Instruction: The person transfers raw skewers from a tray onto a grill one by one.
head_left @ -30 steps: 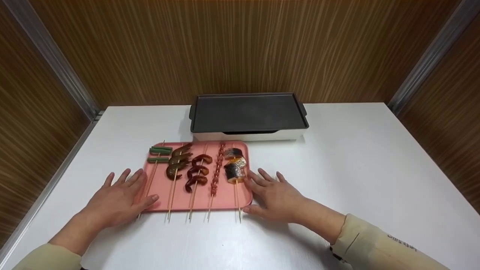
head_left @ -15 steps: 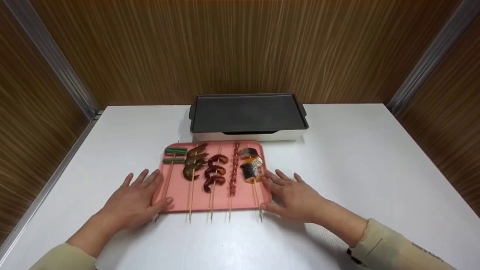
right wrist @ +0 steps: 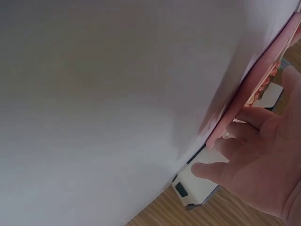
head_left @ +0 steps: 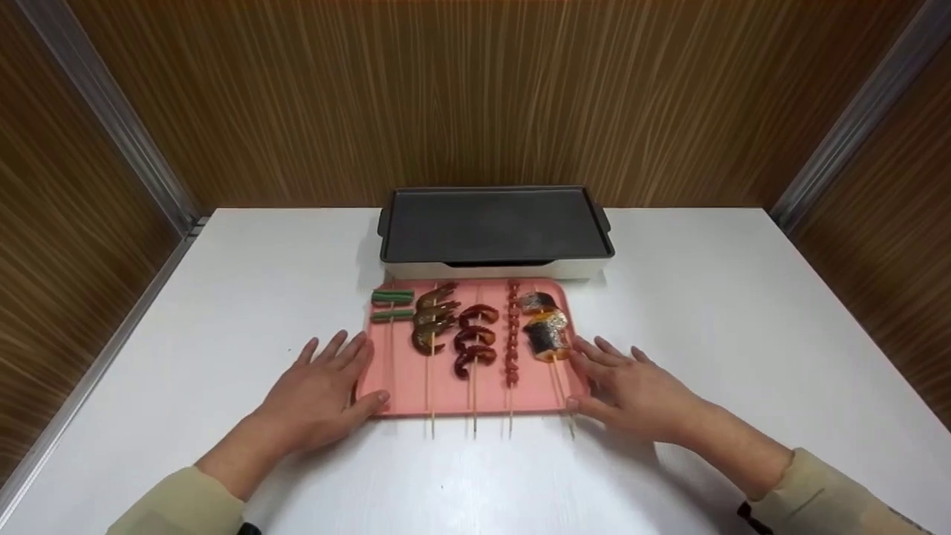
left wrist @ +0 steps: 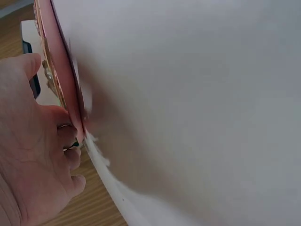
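In the head view a pink tray (head_left: 453, 401) lies on the white table with skewers set side by side: green bean-like sticks (head_left: 392, 297), shrimp (head_left: 433, 331), glossy red-brown curled pieces (head_left: 475, 338), small red bits of meat (head_left: 512, 334) and silver-black fish chunks (head_left: 548, 338). Stick ends poke past its near edge. My left hand (head_left: 316, 401) rests against the left side, fingers extended and thumb over the near corner. On the opposite side, my right hand (head_left: 643, 397) touches the edge the same way. Both wrist views show the fingers along the tray's rim (left wrist: 70, 84).
Right behind the tray stands a flat black griddle (head_left: 498, 223) on a white base (head_left: 416, 270). Wood-patterned panels (head_left: 475, 96) close off the back and both sides of the white table (head_left: 743, 312).
The tray with its skewers has slid to the right across the table, both hands moving with it. It now sits in front of the griddle, which has stayed put.
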The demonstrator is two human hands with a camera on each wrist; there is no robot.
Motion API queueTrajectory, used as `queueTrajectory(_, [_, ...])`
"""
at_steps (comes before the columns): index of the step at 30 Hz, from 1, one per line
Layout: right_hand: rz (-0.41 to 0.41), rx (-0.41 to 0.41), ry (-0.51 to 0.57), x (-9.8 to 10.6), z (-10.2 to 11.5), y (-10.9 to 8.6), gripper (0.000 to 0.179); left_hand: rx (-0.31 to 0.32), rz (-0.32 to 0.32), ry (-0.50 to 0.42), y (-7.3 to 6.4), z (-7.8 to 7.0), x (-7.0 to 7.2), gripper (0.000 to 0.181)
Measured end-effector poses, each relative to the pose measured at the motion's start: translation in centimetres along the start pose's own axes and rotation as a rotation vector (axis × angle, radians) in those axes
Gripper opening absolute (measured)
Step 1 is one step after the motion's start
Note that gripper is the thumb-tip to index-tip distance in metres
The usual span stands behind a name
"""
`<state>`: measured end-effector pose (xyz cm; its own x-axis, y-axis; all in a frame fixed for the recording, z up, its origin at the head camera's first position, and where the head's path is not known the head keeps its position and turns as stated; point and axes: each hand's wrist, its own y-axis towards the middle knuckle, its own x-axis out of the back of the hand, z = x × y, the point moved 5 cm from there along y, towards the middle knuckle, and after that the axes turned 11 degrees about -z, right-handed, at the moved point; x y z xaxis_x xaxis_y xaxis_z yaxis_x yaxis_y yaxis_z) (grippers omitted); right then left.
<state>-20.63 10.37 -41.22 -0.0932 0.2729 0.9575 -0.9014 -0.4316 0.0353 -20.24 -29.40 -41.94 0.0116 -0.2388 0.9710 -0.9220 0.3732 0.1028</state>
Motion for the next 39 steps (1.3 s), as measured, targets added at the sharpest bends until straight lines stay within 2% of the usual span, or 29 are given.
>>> queueTrajectory(7, [-0.016, -0.031, 0.018, 0.2, 0.3, 0.0, 0.086, -0.016, 0.021, -0.015, -0.1, 0.3, 0.0, 0.084])
queueTrajectory(19, [-0.035, -0.052, 0.021, 0.3, 0.6, -0.2, 0.082, -0.066, 0.019, 0.004, -0.1, 0.3, -0.1, 0.093])
queueTrajectory(27, [-0.053, -0.045, 0.023, 0.2, 1.1, 0.0, 0.079, -0.072, 0.016, -0.009, -0.2, 0.5, 0.0, 0.096])
queueTrajectory(32, [-0.058, -0.068, 0.034, 0.1, 1.3, 0.1, 0.082, -0.07, 0.013, -0.01, -0.2, 0.5, 0.0, 0.097])
queueTrajectory(35, [-0.116, -0.086, 0.032, 0.5, 1.6, 0.0, 0.079, -0.065, 0.016, 0.003, -0.2, 0.5, -0.1, 0.097])
queueTrajectory(39, [-0.282, -0.099, 0.032, 1.5, 2.4, -0.3, 0.062, -0.059, 0.021, 0.007, -0.2, 0.5, -0.2, 0.097])
